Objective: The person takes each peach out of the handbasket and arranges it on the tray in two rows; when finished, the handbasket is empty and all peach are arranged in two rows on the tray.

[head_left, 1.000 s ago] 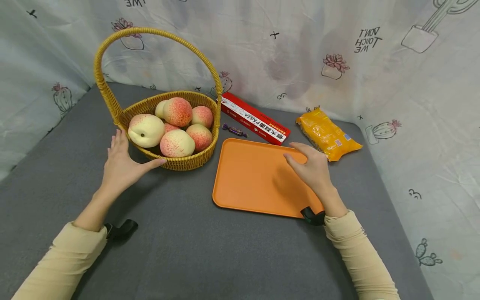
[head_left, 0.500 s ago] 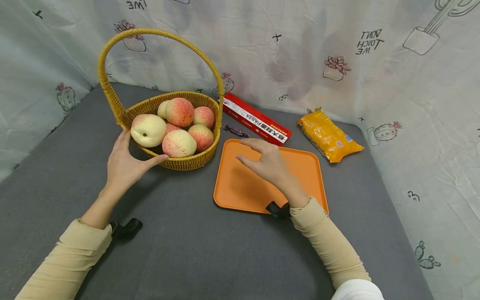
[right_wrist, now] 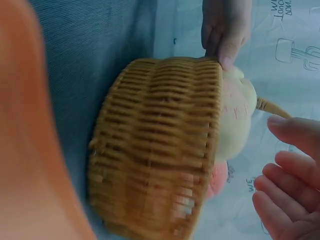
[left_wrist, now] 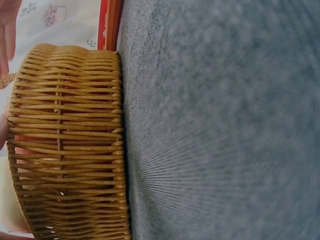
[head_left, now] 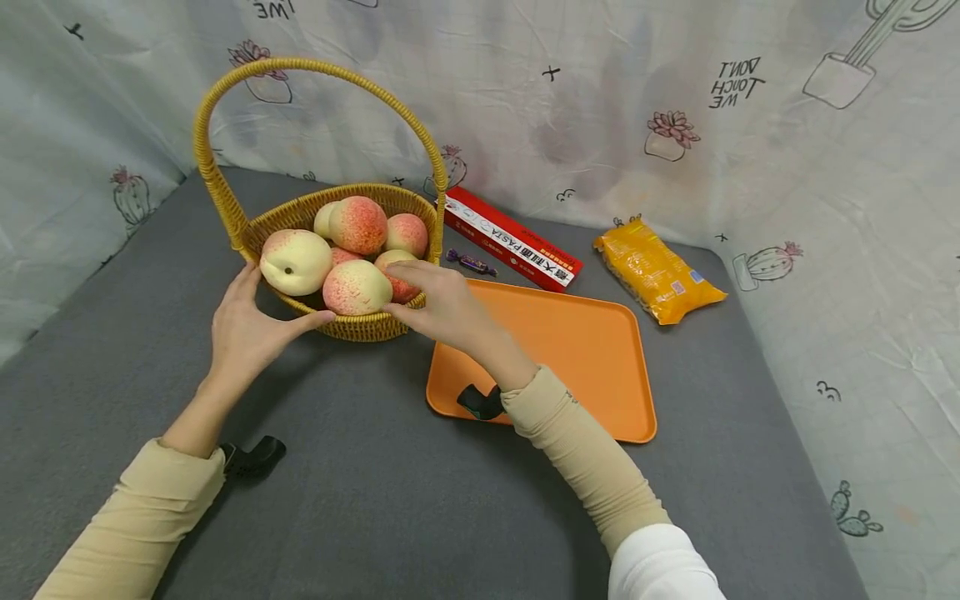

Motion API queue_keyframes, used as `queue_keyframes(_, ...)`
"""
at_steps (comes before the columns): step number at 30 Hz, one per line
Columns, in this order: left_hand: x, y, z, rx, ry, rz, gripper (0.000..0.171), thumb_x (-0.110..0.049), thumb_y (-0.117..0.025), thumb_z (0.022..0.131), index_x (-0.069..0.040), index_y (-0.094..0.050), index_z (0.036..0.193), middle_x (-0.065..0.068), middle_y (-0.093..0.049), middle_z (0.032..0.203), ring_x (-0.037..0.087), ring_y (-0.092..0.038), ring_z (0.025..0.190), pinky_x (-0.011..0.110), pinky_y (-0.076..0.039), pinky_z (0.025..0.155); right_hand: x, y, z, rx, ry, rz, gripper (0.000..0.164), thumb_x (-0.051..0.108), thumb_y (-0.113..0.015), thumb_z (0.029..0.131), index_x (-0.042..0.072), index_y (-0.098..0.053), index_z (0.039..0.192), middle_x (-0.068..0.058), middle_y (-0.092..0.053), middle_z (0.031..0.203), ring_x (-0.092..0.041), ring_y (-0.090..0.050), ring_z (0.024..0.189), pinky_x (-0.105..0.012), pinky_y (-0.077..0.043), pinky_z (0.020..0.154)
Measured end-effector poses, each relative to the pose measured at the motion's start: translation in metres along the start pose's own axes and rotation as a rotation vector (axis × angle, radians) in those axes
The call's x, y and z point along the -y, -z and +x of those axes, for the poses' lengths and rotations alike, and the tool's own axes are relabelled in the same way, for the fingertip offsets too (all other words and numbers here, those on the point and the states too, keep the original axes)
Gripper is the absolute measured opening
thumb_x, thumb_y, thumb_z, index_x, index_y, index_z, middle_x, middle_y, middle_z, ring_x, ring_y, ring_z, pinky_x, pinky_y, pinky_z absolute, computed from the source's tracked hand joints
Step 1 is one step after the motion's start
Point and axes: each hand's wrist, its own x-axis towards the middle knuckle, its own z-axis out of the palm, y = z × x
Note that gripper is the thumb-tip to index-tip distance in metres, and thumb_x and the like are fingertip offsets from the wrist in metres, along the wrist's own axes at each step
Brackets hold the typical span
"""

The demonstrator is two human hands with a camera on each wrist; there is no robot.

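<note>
Several peaches with pale and red skins fill a woven basket [head_left: 367, 332] with a tall arched handle. My left hand [head_left: 247, 321] is spread at the basket's left front; its thumb lies along the near rim, and its fingers reach along the outer left side. Beside the rim, that thumb also shows in the right wrist view. My right hand [head_left: 450, 304] is over the basket's right front, thumb and fingers apart and empty. In the head view its fingertips overlap a red peach [head_left: 402, 290], next to a pale, pink-speckled peach [head_left: 357, 288]. A large pale peach [head_left: 296, 262] lies nearest my left hand.
An orange tray [head_left: 585, 358] lies right of the basket, partly under my right forearm. Behind it are a red pasta box [head_left: 510, 237] and a purple-wrapped candy [head_left: 471, 262]. An orange bag [head_left: 658, 271] lies at the back right, near the patterned curtain [head_left: 555, 108].
My right hand has moved left, from over the tray's right side to the basket's right front. My left hand has stayed at the basket's rim, and the peaches have not moved.
</note>
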Motion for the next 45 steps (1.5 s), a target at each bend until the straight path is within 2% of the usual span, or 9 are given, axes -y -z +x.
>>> queue_keyframes(4,-0.001,0.0,-0.001,0.005,0.002,0.003,0.115,-0.052,-0.083,0.071,0.001,-0.022,0.153,0.026,-0.022,0.156,0.045,-0.021,0.142,0.067,-0.022,0.107,0.005,-0.005,0.019,0.161,-0.052,-0.037,0.051,0.022,-0.072,0.09,0.001,-0.057,0.135,-0.011,-0.059,0.134,-0.02,-0.052,0.125,-0.024,-0.043,0.1)
queue_keyframes(8,-0.001,0.001,-0.001,0.015,0.013,0.005,0.115,-0.051,-0.083,0.071,0.001,-0.022,0.154,0.026,-0.021,0.156,0.047,-0.021,0.141,0.067,-0.021,0.107,0.008,-0.009,0.036,0.306,-0.07,-0.092,0.058,0.029,-0.069,0.092,0.005,-0.049,0.142,-0.008,-0.051,0.143,-0.019,-0.044,0.134,-0.026,-0.031,0.111)
queue_keyframes(11,-0.002,0.001,0.0,0.013,0.013,0.007,0.115,-0.051,-0.084,0.07,0.001,-0.022,0.154,0.026,-0.021,0.156,0.047,-0.021,0.141,0.067,-0.021,0.107,0.01,-0.012,0.048,0.362,-0.054,-0.165,0.06,0.032,-0.069,0.092,0.007,-0.048,0.143,-0.006,-0.049,0.145,-0.018,-0.041,0.136,-0.025,-0.028,0.113)
queue_keyframes(15,-0.002,0.002,0.0,0.007,0.014,0.006,0.115,-0.051,-0.084,0.07,0.001,-0.023,0.153,0.026,-0.022,0.156,0.047,-0.022,0.141,0.066,-0.022,0.107,0.013,-0.016,0.063,0.449,-0.066,-0.264,0.066,0.038,-0.068,0.092,0.011,-0.044,0.147,-0.003,-0.043,0.15,-0.014,-0.04,0.137,-0.025,-0.033,0.11)
queue_keyframes(20,-0.002,0.003,0.0,0.002,0.008,0.0,0.115,-0.05,-0.084,0.07,0.002,-0.024,0.153,0.026,-0.024,0.155,0.046,-0.022,0.141,0.065,-0.022,0.107,0.013,-0.017,0.073,0.534,-0.064,-0.277,0.073,0.041,-0.07,0.09,0.012,-0.04,0.15,-0.001,-0.038,0.153,-0.013,-0.037,0.138,-0.026,-0.033,0.11)
queue_keyframes(23,-0.002,0.003,0.0,0.001,0.005,0.0,0.114,-0.048,-0.085,0.07,0.002,-0.024,0.153,0.025,-0.024,0.155,0.045,-0.022,0.141,0.065,-0.022,0.108,0.011,-0.015,0.073,0.509,-0.047,-0.216,0.071,0.036,-0.074,0.087,0.008,-0.045,0.146,-0.004,-0.046,0.148,-0.014,-0.041,0.135,-0.023,-0.032,0.109)
queue_keyframes(28,-0.004,0.003,0.0,0.011,0.015,0.007,0.115,-0.049,-0.084,0.071,0.002,-0.022,0.153,0.025,-0.023,0.156,0.045,-0.021,0.142,0.065,-0.021,0.108,0.007,-0.007,0.068,0.412,-0.069,-0.139,0.068,0.033,-0.079,0.081,0.006,-0.055,0.138,-0.005,-0.056,0.137,-0.016,-0.05,0.126,-0.023,-0.038,0.104)
queue_keyframes(36,-0.004,0.004,0.001,0.0,0.007,0.003,0.114,-0.047,-0.084,0.071,0.001,-0.022,0.153,0.025,-0.024,0.156,0.046,-0.023,0.141,0.066,-0.023,0.107,-0.001,0.001,0.054,0.276,-0.09,-0.074,0.06,0.029,-0.084,0.076,0.007,-0.064,0.128,-0.005,-0.063,0.128,-0.017,-0.055,0.118,-0.022,-0.042,0.097)
queue_keyframes(45,-0.004,0.003,0.0,0.002,0.006,0.003,0.114,-0.048,-0.084,0.071,0.001,-0.023,0.153,0.024,-0.025,0.155,0.045,-0.023,0.141,0.066,-0.023,0.107,-0.014,-0.005,0.038,0.117,-0.124,0.019,0.059,0.027,-0.085,0.073,0.007,-0.067,0.125,-0.006,-0.066,0.123,-0.018,-0.06,0.11,-0.023,-0.048,0.089)
